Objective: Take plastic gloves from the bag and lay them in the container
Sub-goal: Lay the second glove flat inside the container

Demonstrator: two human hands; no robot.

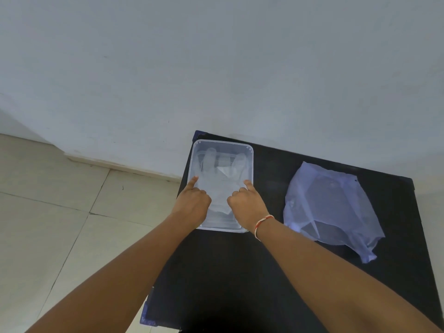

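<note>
A clear rectangular plastic container (249, 150) stands at the far left of a black table. Thin transparent plastic gloves (219, 175) lie flat inside it, fingers pointing away from me. My left hand (192, 203) rests over the container's left side with its index finger stretched out onto the gloves. My right hand (247, 204) does the same at the right side, index finger pressing down, other fingers curled. A translucent bluish plastic bag (329, 207) lies crumpled on the table to the right, untouched.
The black table (240, 272) stands against a pale grey wall (216, 68). Beige floor tiles (48, 212) spread to the left of the table's edge. A thread bracelet (262, 224) circles my right wrist.
</note>
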